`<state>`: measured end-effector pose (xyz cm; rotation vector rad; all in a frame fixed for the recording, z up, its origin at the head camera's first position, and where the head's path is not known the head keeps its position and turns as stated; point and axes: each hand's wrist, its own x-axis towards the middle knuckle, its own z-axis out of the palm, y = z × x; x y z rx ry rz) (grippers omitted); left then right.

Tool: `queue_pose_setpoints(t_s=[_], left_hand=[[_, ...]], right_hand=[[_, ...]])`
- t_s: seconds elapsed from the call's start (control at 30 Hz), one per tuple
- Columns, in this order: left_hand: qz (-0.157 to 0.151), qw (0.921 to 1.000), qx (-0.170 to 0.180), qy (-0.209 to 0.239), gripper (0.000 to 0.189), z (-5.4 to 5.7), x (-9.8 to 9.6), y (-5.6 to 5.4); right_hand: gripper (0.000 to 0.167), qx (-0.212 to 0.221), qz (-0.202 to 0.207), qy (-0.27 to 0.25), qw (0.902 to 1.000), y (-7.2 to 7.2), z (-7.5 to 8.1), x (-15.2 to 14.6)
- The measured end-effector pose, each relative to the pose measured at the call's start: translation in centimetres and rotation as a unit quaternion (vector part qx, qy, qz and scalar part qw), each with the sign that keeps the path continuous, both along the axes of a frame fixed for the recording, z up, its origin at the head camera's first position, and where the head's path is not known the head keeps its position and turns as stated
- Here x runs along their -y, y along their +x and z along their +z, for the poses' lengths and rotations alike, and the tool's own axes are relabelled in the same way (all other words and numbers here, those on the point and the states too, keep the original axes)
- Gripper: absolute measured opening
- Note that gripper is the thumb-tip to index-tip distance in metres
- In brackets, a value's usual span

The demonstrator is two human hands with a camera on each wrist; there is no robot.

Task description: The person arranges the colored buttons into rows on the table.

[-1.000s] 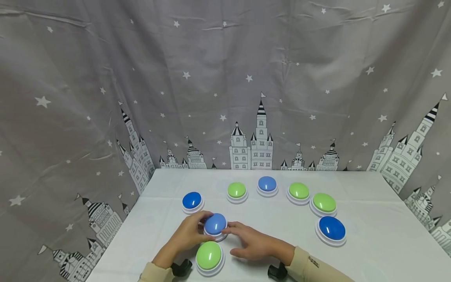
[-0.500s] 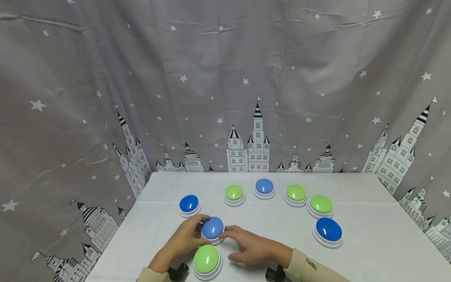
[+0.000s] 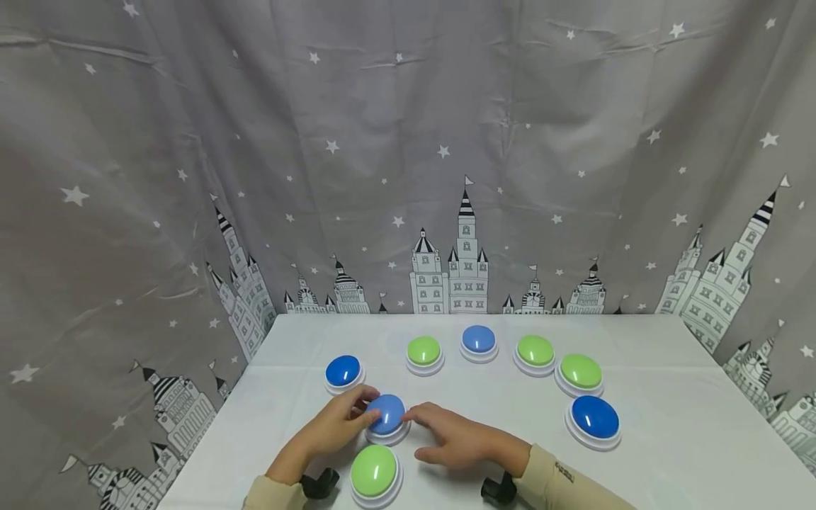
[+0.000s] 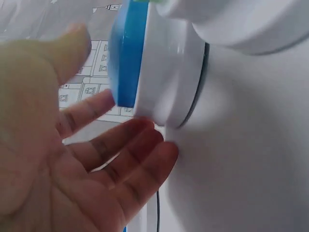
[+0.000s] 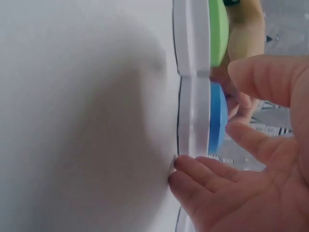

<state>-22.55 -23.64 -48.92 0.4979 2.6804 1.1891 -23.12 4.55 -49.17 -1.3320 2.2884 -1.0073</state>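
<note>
A lighter blue push button [image 3: 387,413] with a white round base stands on the table between the two hands. My left hand [image 3: 331,425] is at its left side; in the left wrist view the fingers [image 4: 137,166] reach along the base while the thumb [image 4: 72,50] is held off the dome. From the right, my right hand [image 3: 459,435] reaches it with extended fingers [image 5: 190,176] close to the base; exact contact is unclear. A green button [image 3: 373,470] sits just nearer, its base against or very close to the blue one's in the right wrist view.
Behind the left hand is a dark blue button [image 3: 343,370]. Farther back and right stand a green [image 3: 423,350], a lighter blue [image 3: 479,338], two more green buttons, and a dark blue button [image 3: 595,416]. A grey castle-print curtain [image 3: 357,177] hangs behind the white table [image 3: 663,397].
My left thumb has lifted from the near side of the lighter blue button's base. The right hand stays nearly in place. The head view has shifted slightly.
</note>
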Motion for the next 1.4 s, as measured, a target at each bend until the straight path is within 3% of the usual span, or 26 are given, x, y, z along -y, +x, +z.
queue_pose_setpoints(t_s=[0.17, 0.33, 0.57, 0.73, 0.87, 1.03, 1.23, 1.4], left_hand=[[0.015, 0.9993, -0.035, -0.008, 0.042, 0.1, -1.2, -1.4], [0.034, 0.9964, -0.07, -0.034, 0.036, 0.6, -2.4, -3.3], [0.084, 0.9923, -0.072, -0.056, 0.038, 2.1, -5.5, -6.4], [0.088, 0.991, -0.086, -0.053, 0.039, 2.4, -7.7, -8.3], [0.088, 0.9893, -0.093, -0.071, 0.046, 1.9, -8.9, -8.9], [0.108, 0.9862, -0.099, -0.076, 0.061, 0.8, -9.1, -8.9], [0.116, 0.9861, -0.101, -0.062, 0.076, -0.3, -9.2, -9.4], [0.116, 0.9856, -0.116, -0.041, 0.076, -0.7, -9.7, -10.1]], right_hand=[[0.053, 0.004, -0.05, 0.005, 0.9987, -1.5, -0.4, -0.7], [0.054, -0.021, -0.092, 0.012, 0.9955, -3.3, -0.5, -1.3], [0.059, -0.014, -0.16, 0.032, 0.9864, -4.8, 0.4, -2.3], [0.06, -0.027, -0.181, 0.014, 0.983, -6.0, 0.5, -2.8], [0.06, -0.039, -0.18, -0.014, 0.9828, -7.1, -0.2, -2.6], [0.06, -0.042, -0.178, -0.013, 0.983, -8.2, -1.4, -1.5], [0.063, -0.039, -0.183, -0.027, 0.982, -9.2, -1.9, -0.8], [0.063, -0.04, -0.191, -0.049, 0.9795, -9.8, -2.0, -1.2]])
